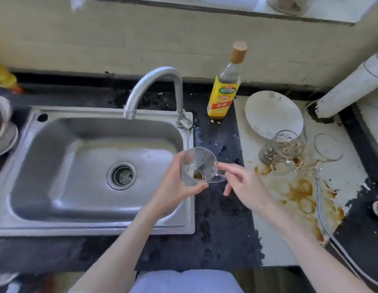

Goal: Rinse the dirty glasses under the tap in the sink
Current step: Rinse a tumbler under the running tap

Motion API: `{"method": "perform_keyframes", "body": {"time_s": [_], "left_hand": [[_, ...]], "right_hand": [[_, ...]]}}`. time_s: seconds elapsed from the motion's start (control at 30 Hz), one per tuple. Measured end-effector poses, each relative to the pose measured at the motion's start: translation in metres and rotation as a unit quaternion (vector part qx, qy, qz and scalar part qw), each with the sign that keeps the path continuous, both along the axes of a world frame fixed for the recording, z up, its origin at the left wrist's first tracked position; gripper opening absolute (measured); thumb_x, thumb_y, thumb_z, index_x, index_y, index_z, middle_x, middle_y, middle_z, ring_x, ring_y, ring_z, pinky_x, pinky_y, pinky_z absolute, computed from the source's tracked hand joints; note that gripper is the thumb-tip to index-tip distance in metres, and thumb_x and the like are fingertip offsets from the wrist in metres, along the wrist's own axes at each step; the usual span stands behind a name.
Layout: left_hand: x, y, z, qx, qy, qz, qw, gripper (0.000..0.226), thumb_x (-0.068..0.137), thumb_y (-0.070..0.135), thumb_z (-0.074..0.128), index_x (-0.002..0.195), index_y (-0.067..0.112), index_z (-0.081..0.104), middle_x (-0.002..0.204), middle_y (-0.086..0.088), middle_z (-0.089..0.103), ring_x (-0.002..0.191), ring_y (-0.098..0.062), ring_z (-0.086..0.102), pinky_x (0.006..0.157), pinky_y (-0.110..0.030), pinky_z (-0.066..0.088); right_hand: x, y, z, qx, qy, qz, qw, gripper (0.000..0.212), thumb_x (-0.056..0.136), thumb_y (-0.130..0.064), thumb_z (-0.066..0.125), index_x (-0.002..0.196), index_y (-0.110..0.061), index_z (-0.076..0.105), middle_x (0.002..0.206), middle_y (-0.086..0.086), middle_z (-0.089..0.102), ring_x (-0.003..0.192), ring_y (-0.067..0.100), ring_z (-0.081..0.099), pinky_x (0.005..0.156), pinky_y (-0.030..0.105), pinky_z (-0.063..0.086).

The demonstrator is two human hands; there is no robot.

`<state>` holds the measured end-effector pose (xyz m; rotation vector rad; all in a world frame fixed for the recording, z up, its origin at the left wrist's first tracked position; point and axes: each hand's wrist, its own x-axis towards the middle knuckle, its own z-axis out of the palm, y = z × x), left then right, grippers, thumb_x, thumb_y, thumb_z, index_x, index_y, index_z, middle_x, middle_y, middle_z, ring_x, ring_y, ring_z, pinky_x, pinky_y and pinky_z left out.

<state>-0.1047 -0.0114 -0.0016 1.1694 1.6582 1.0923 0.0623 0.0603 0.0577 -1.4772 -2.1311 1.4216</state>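
Nearest the camera, two bare forearms are reaching forward over the dark desk [217, 225]. The left hand [175, 187] is curling its fingers [199, 189] and thumb around the body of a clear glass mug [197, 166], holding it tilted with its mouth facing up toward the camera, right over the right rim of the steel sink [57, 226]. A small pool of brown liquid is sitting in the bottom of the mug. The right hand [247, 187] is pinching the mug's handle between thumb and forefinger, its other fingers hanging loosely spread below.

To the right of the hands, a white board [274, 240] is lying on the desk, carrying brown ring stains and spills. Farther along it, a patterned glass [281, 148] is standing beside a plain clear glass [327, 149], both near the stains and well apart from the sink. Just behind them a white plate [270, 112] is resting on the board.

In the sink, the drain strainer [121, 175] is lying in the middle of the basin. The curved tap [156, 81] is arching over the back of the basin, with no water visibly running from its spout. Beyond the tap's base, a yellow-labelled bottle [224, 96] with a tan cap is standing upright against the wall. Stacked dishes [3, 132] are showing at the far left edge.
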Motion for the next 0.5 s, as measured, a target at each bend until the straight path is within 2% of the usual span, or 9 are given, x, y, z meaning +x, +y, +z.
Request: {"method": "perform_keyframes", "body": {"time_s": [0.03,0.07,0.1,0.17,0.23,0.3,0.37,0.5], "left_hand": [[-0.015,-0.008,-0.002,-0.002,0.008,0.005,1.000,0.072,0.063,0.036,0.080,0.121,0.031,0.038,0.114,0.013,0.051,0.110,-0.005,0.050,0.098,-0.026,0.041],[-0.030,-0.016,-0.004,-0.005,0.019,0.009,1.000,0.073,0.062,0.037,0.081,0.121,0.030,0.037,0.114,0.009,0.052,0.110,-0.009,0.052,0.097,-0.031,0.043],[-0.046,-0.022,-0.005,-0.010,0.032,0.014,0.999,0.073,0.063,0.035,0.083,0.119,0.030,0.037,0.114,0.005,0.054,0.108,-0.011,0.053,0.097,-0.033,0.044],[-0.073,-0.033,-0.009,-0.019,0.054,0.033,0.998,0.070,0.064,0.031,0.084,0.116,0.030,0.037,0.113,0.000,0.056,0.105,-0.014,0.054,0.095,-0.034,0.045],[-0.094,-0.039,-0.015,-0.024,0.067,0.048,0.996,0.067,0.064,0.031,0.083,0.113,0.031,0.037,0.112,0.001,0.056,0.103,-0.015,0.054,0.093,-0.037,0.045],[-0.110,-0.041,-0.023,-0.033,0.069,0.061,0.995,0.068,0.063,0.031,0.083,0.112,0.032,0.038,0.110,0.006,0.054,0.101,-0.014,0.053,0.092,-0.040,0.045],[-0.122,-0.042,-0.032,-0.036,0.062,0.070,0.995,0.069,0.061,0.033,0.084,0.113,0.032,0.039,0.108,0.009,0.052,0.100,-0.013,0.051,0.092,-0.041,0.045],[-0.136,-0.042,-0.041,-0.032,0.063,0.075,0.995,0.072,0.054,0.047,0.081,0.112,0.034,0.040,0.107,0.010,0.054,0.099,-0.014,0.052,0.088,-0.037,0.046]], "right_hand": [[-0.014,-0.002,-0.001,0.007,-0.006,0.008,1.000,0.033,0.096,-0.004,0.042,0.116,-0.018,0.064,0.065,-0.025,0.061,0.049,-0.005,0.053,0.059,0.004,0.038],[-0.030,-0.002,-0.003,0.023,-0.006,0.004,1.000,0.032,0.096,-0.005,0.043,0.113,-0.021,0.065,0.066,-0.026,0.063,0.053,-0.006,0.055,0.064,0.007,0.041],[-0.046,-0.001,-0.008,0.050,-0.005,-0.011,0.999,0.031,0.095,-0.008,0.045,0.113,-0.021,0.066,0.077,-0.022,0.068,0.065,-0.007,0.060,0.072,0.013,0.045],[-0.077,0.009,-0.024,0.105,-0.026,-0.053,0.993,0.031,0.095,-0.015,0.046,0.123,-0.018,0.060,0.110,-0.004,0.068,0.099,0.009,0.063,0.089,0.020,0.042],[-0.103,0.027,-0.041,0.111,-0.053,-0.083,0.989,0.043,0.096,-0.020,0.045,0.139,-0.012,0.042,0.136,0.006,0.052,0.123,0.019,0.050,0.098,0.021,0.034],[-0.125,0.049,-0.053,0.086,-0.085,-0.081,0.989,0.057,0.097,-0.023,0.044,0.147,-0.007,0.023,0.151,0.011,0.030,0.138,0.023,0.031,0.109,0.029,0.025],[-0.141,0.066,-0.063,0.077,-0.103,-0.072,0.989,0.061,0.098,-0.027,0.043,0.149,-0.006,0.015,0.156,0.010,0.020,0.142,0.023,0.021,0.112,0.031,0.019],[-0.152,0.073,-0.078,0.110,-0.086,-0.107,0.984,0.048,0.099,-0.026,0.040,0.144,-0.010,0.035,0.146,0.008,0.041,0.135,0.026,0.036,0.107,0.031,0.028]]}}
